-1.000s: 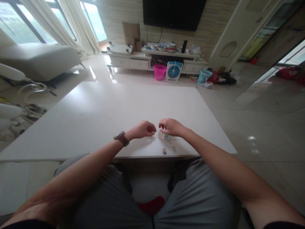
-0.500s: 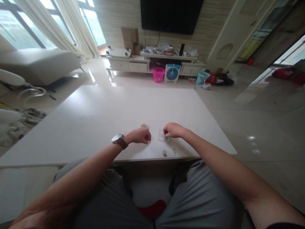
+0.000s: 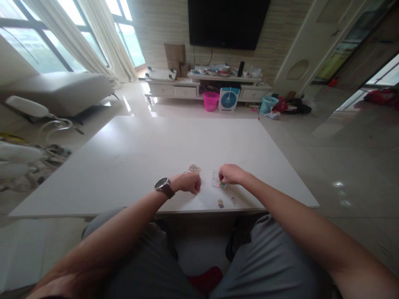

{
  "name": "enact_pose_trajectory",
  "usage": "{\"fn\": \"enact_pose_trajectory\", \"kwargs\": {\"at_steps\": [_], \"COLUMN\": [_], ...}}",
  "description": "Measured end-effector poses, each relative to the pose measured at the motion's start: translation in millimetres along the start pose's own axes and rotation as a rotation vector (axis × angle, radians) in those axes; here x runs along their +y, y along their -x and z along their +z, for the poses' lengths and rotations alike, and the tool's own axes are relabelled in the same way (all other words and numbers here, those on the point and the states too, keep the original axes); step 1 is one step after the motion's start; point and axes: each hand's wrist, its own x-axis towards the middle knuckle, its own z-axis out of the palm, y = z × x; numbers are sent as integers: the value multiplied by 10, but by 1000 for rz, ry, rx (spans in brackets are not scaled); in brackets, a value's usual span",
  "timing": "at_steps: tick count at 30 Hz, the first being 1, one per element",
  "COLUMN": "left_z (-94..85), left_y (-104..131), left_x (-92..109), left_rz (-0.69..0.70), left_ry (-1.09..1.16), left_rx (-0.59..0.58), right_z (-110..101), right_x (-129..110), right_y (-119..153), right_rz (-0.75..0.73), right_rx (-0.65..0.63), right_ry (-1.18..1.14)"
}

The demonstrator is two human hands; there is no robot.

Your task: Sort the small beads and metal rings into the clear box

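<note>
My left hand (image 3: 190, 182), with a watch (image 3: 162, 183) on its wrist, is closed just above the white table (image 3: 124, 166). A tiny yellowish bit shows at its fingertips, too small to name. Just beyond it lies a small pile of thin, pale, multicoloured pieces (image 3: 194, 168). My right hand (image 3: 231, 173) reaches into a clear plastic box (image 3: 215, 178), fingers pinched over small bright-coloured pieces (image 3: 221, 183); what they grip is hidden. Nearer me lie a small yellow-and-blue figure-shaped piece (image 3: 220, 203) and a small pale flat piece (image 3: 233, 201).
The table's front edge (image 3: 187, 211) runs just above my knees. Past the table are a pink basket (image 3: 210, 101), a blue-and-white fan (image 3: 229, 99) and a TV cabinet (image 3: 186, 90) with dishes. White chairs (image 3: 21, 153) stand at the left.
The view has shifted slightly, so everything sits a little further right and lower. My left hand uncovers more of the pile. My right hand stays over the clear box, fingers pinched.
</note>
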Motion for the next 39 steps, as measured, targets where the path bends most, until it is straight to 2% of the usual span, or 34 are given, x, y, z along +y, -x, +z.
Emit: {"fn": "enact_pose_trajectory", "kwargs": {"at_steps": [10,13,17,22,28,39], "left_z": [-50,-57,-47,-43,-40,-23], "left_y": [16,12,2,-10,-35,-56], "left_x": [82,100,96,112,99,52], "left_rz": [-71,-81,-89,-118,-158,-168], "left_ry": [-53,-53,-47,-139,-196,-214], "left_rx": [-40,-44,-18,-64,-112,-99], "right_z": [-109,-167,-200,-75,107,130], "right_x": [0,-10,-125,-410,-671,-750], "right_y": [72,109,153,143,48,-31], "right_rz": [5,2,-93,-219,-225,-199], "right_rx": [32,85,111,88,-13,17], "right_ry": [5,-54,-191,-282,-201,-173]}}
